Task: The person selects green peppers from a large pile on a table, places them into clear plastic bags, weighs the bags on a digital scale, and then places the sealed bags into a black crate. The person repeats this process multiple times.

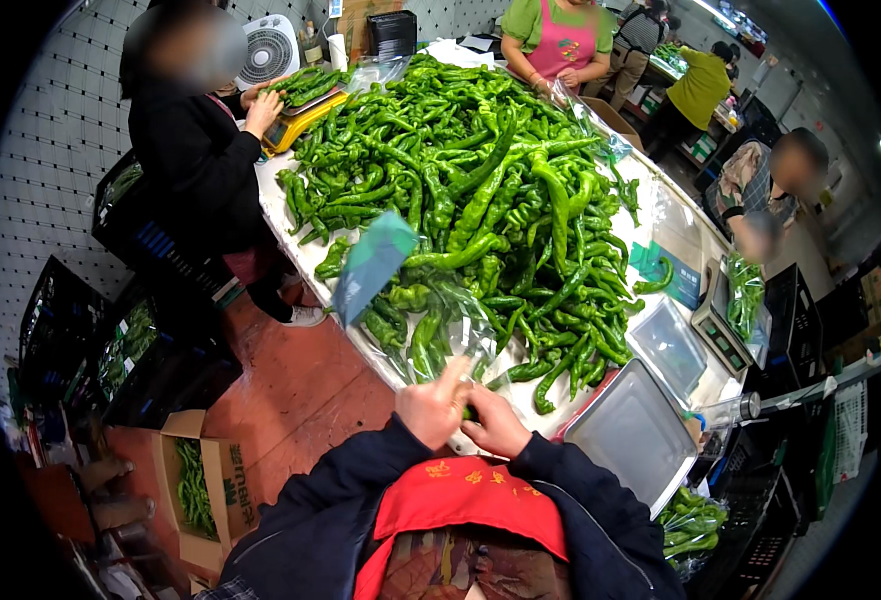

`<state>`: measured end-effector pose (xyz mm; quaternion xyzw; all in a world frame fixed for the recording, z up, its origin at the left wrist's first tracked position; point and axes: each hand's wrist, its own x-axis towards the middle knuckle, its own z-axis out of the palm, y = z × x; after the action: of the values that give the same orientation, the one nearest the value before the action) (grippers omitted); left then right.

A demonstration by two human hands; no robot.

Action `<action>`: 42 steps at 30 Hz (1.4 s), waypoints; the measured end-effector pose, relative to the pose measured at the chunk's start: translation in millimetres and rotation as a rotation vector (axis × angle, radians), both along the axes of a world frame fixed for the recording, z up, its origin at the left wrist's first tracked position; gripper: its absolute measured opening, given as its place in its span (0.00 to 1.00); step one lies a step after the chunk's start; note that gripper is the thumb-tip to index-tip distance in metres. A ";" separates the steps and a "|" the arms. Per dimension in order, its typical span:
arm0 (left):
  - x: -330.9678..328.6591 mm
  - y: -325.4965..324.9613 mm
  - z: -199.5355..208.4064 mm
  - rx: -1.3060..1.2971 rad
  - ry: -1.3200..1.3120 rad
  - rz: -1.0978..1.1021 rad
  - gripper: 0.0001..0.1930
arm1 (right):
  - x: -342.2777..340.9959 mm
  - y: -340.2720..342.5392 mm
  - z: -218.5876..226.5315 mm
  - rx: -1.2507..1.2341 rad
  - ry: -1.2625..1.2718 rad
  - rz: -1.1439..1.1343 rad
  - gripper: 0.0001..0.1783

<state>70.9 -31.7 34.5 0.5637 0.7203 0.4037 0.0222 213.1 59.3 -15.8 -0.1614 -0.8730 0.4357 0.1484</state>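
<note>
Close in front of my body, my left hand [432,408] and my right hand [495,424] are side by side at the near edge of the white table [390,368]. Both are closed on the near end of a clear plastic bag [465,330]. The bag has a blue-green printed panel [374,268] and lies toward the pile, with green peppers showing through it. A bit of green shows between my hands; its kind is partly hidden by my fingers. Beyond them spreads a large heap of long green peppers [470,180].
A grey-topped scale [632,432] stands right of my hands, with a clear tray [668,345] behind it. Another scale [720,325] holds bagged peppers. A person [195,170] at left handles peppers on a yellow scale [305,122]. A cardboard box [230,490] of peppers sits on the floor.
</note>
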 end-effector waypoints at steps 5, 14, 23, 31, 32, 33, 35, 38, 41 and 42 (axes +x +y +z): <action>28.1 -12.5 5.5 0.046 -0.077 -0.172 0.17 | -35.2 0.1 5.2 0.115 0.108 0.028 0.29; 27.4 -12.2 9.9 -0.001 -0.267 -0.201 0.17 | -73.7 18.9 7.2 0.219 0.239 0.113 0.36; -25.8 39.7 -108.4 -0.110 -0.485 0.065 0.14 | -19.5 53.8 11.3 0.105 -0.293 0.260 0.16; -22.4 48.1 -127.0 -0.252 -0.565 -0.030 0.14 | -26.7 207.0 115.7 1.101 -0.103 -0.346 0.29; -21.8 48.8 -127.5 -0.274 -0.564 -0.041 0.14 | -24.8 227.6 114.4 1.163 -0.177 -0.294 0.30; -22.9 46.5 -127.2 -0.298 -0.581 -0.043 0.14 | -27.0 240.4 112.8 1.201 -0.294 -0.253 0.29; -24.0 46.4 -122.6 -0.344 -0.612 -0.045 0.13 | -34.7 258.7 110.2 1.266 -0.300 -0.237 0.21; -25.0 48.3 -116.0 -0.351 -0.640 -0.035 0.13 | -49.8 281.1 110.7 1.317 -0.289 -0.220 0.20; -24.8 48.9 -120.6 -0.307 -0.648 -0.054 0.13 | -54.3 302.2 115.4 1.331 -0.286 -0.179 0.18; -25.3 48.1 -121.8 -0.292 -0.648 -0.054 0.13 | -54.7 313.2 113.1 1.297 -0.256 -0.137 0.18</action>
<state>45.6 16.4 -87.3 0.4161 0.7110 0.4534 0.3404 158.5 372.5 97.3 -0.1448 -0.9568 -0.2109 0.1379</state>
